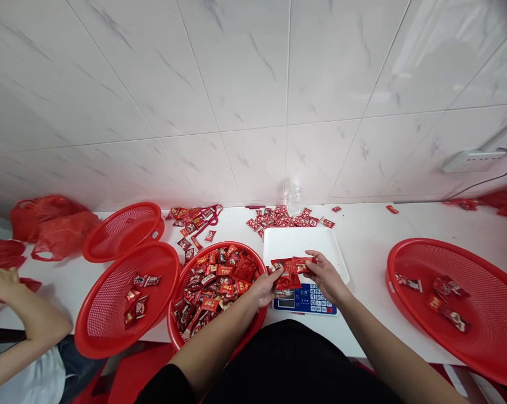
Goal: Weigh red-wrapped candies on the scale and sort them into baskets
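Both hands are in front of me, over the near side of a white digital scale (306,241) with a blue keypad. My left hand (265,287) is closed on red snack packets (287,276). My right hand (324,276) pinches a smaller red packet (301,265) against the others. The packets overlap, so I cannot tell how many there are. Left of the scale stands a red basket (175,331) heaped with small red-wrapped snacks (213,292). My left forearm crosses over its right side.
Red baskets with a few packets stand left (85,331) and right (497,292). Small red sachets (278,219) and a clear plastic bottle (294,199) lie by the wall. Red bags (63,227) sit far left, near another person's arm (30,320). A power strip (472,161) is on the wall.
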The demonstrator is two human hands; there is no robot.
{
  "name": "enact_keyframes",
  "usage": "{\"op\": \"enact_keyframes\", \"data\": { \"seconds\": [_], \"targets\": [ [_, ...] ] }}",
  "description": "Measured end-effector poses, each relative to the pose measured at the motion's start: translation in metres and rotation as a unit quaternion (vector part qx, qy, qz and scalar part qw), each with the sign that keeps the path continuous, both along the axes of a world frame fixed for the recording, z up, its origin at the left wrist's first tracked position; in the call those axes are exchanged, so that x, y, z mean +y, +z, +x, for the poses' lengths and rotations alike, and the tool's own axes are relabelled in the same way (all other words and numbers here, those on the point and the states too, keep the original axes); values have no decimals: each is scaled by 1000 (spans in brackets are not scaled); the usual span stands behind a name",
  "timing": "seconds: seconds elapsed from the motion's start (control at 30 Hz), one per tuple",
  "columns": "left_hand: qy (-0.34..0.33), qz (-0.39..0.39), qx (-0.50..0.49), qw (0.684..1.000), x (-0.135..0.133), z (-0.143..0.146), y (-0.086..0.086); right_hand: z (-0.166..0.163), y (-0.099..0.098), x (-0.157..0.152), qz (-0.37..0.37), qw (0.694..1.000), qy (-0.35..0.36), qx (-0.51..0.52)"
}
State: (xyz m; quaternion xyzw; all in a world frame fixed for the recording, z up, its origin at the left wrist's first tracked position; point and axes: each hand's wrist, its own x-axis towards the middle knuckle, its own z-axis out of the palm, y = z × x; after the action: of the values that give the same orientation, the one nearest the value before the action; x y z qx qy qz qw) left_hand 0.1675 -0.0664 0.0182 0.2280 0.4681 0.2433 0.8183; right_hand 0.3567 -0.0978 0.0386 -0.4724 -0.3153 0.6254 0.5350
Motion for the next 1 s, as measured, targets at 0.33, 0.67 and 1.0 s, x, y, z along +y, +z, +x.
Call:
{"op": "enact_keyframes", "data": {
  "seconds": [0.33, 0.67, 1.0],
  "targets": [
    [-45, -26, -18, 998, -5, 7, 10, -24, -12, -7, 38, 971, 32, -235],
    [-91, 55, 2, 994, -13, 5, 10, -34, -13, -12, -11, 979, 20, -203],
    [-94, 52, -50, 993, -14, 2, 13, -35, -6, -14, -42, 991, -15, -126]
  ]
}}
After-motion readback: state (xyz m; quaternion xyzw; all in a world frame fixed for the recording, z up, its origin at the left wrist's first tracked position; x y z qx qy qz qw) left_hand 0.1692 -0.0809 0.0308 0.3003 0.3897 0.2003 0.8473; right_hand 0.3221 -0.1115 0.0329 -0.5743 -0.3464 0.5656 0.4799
